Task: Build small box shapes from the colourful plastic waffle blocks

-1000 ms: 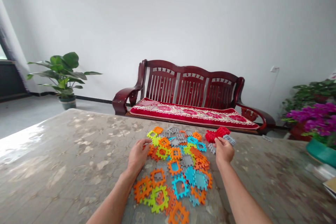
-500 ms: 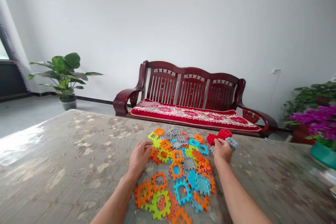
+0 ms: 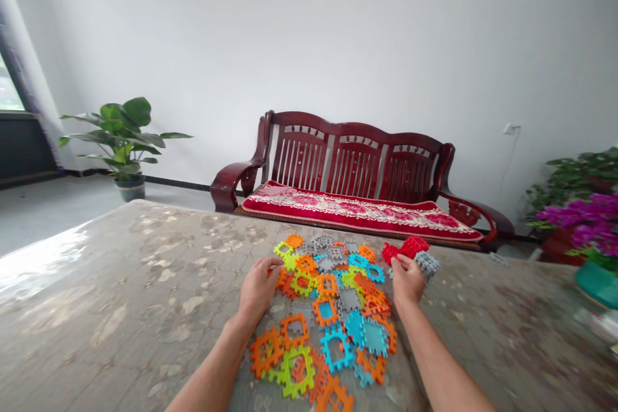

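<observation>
At the left edge of a spread of interlocking plastic puzzle tiles (image 3: 327, 285) is my left hand (image 3: 259, 284). Its fingers are loosely bent by the orange tiles, with no tile visibly gripped. My right hand (image 3: 409, 279) is at the pile's far right, thumb and fingers pinched together. Just beyond its fingertips lie red tiles (image 3: 413, 246), with grey tiles (image 3: 427, 264) beside the knuckles. Whatever sits in that pinch is too small or hidden to name. Between my forearms are lime green tiles (image 3: 297, 371), blue tiles (image 3: 337, 349) and orange tiles (image 3: 294, 331), many with cut-out centres, some overlapping.
The tiles lie on a table with a patterned grey-brown cover (image 3: 159, 290). Past its far edge stands a dark red wooden bench (image 3: 355, 161) with a red floral cushion (image 3: 357, 209). A potted plant (image 3: 129, 135) is at left; purple flowers (image 3: 582, 222) are at right.
My right hand's fingers have shifted slightly left beside the red and grey tiles. My left hand stays at the pile's left edge. The whole view has moved a little.
</observation>
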Motion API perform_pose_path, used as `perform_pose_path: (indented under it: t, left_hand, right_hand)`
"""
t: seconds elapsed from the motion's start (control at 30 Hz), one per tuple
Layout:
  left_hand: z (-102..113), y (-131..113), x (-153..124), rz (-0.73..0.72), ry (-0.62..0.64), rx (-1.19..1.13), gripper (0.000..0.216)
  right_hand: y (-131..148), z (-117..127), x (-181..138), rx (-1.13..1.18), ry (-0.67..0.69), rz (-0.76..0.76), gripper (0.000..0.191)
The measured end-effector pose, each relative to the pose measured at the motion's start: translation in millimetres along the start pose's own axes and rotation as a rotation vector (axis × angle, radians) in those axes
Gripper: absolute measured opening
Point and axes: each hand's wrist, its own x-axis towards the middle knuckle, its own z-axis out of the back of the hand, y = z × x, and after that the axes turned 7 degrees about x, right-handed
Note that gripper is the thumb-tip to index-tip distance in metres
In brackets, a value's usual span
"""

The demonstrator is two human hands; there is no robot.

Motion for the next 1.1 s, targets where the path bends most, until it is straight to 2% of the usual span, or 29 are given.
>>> perform_pose_path:
  t: [0.2,0.37,0.53,0.6,0.8,0.93,1.1]
  left_hand:
    - [-0.1,-0.5,0.5,0.006,0.020,0.015,0.027]
    - [-2.6,2.6,1.9,-0.011,0.026,0.001,0.027]
    - [-3.5,3.3,1.9,-0.039,0.055,0.011,0.026]
    - [-3.1,2.6,1.7,-0.055,0.074,0.016,0.027]
    - [-1.0,-1.5,1.0,-0.103,0.160,0.069,0.028]
    - [-0.2,-2.8,0.5,-0.134,0.176,0.065,0.027]
    - [-2.8,1.6,2.0,-0.137,0.169,0.056,0.026]
  right_hand:
    - [16.1,-16.2,-33.5,0.043,0.361,0.181,0.038]
    - [48.1,-23.2,-67.8,-0.173,0.635,0.485,0.043]
    - [72.0,-27.2,-93.0,-0.260,0.882,0.522,0.040]
    - [73.9,-28.1,-98.2,-0.209,0.905,0.533,0.040]
    - [75.9,-17.8,-106.6,-0.226,0.816,0.602,0.035]
    - [82.9,-12.2,-116.7,-0.282,0.845,0.682,0.048]
    - [89.9,-14.9,-125.7,-0.335,0.880,0.700,0.056]
